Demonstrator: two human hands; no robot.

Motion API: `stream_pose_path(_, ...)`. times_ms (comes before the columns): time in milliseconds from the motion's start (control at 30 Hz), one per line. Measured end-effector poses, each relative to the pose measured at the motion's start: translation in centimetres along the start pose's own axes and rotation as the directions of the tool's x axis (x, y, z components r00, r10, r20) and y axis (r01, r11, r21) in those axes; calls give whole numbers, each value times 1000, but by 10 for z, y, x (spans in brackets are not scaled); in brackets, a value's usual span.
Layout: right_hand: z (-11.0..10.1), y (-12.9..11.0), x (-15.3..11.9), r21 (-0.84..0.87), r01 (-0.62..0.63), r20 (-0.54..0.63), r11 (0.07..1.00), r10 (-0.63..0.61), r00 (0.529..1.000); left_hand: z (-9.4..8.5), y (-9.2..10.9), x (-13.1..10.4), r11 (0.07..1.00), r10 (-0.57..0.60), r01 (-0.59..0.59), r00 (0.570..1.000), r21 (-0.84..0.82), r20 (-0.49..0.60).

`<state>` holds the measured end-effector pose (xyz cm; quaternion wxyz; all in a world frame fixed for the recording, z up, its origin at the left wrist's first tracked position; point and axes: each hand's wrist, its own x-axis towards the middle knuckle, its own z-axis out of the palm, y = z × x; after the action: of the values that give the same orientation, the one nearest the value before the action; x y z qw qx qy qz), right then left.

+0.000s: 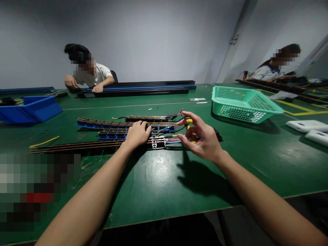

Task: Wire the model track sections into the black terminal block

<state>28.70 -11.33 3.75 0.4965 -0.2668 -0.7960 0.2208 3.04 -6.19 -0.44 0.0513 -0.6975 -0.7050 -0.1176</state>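
Note:
My left hand lies palm down across long strips with metal rails, its fingers extended over them. Under and beside it are a blue-based strip, a longer blue strip behind it and a long black strip in front. My right hand is closed around small yellow-handled pliers, held upright at the strips' right ends. The jaws' exact shape is hard to make out. Red and blue wires run from the black strip toward this hand. A red wire tip shows near the pliers' top.
A green perforated basket stands right of my hands on the green table. On the left are a blue bin and a yellow wire. White devices lie far right. Two people sit across, one handling long dark bars.

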Motion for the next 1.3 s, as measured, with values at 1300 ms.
stream_pose_path(1300,36,-7,-47,-227,-263,421,938,338,842,-4,1,0,997,30,-33,999,-68,-43)
